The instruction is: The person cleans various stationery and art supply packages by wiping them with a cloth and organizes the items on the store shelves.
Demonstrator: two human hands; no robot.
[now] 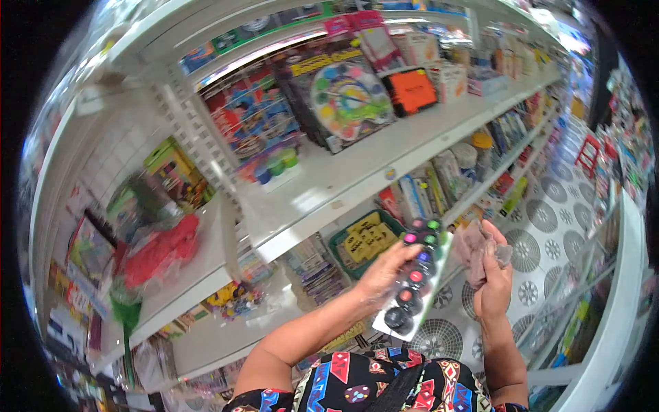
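Holding the pack (416,277) tilted in the left hand (386,275), with fingers (406,253) clamped on its left edge. Gripping a crumpled cloth (472,253) in the right hand (495,281), with fingers closed round it, just right of the pack. Facing a shelf (309,199), with a basket (336,247) of yellow packets (367,240) left of the pack and patterned floor (542,206) at far right.

A slanted pack of dark pots (414,277) is held beside crumpled cloth (473,253).

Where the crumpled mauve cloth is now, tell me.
Right of centre in the head view, the crumpled mauve cloth is in the person's right hand, beside the long white pack of round black containers.
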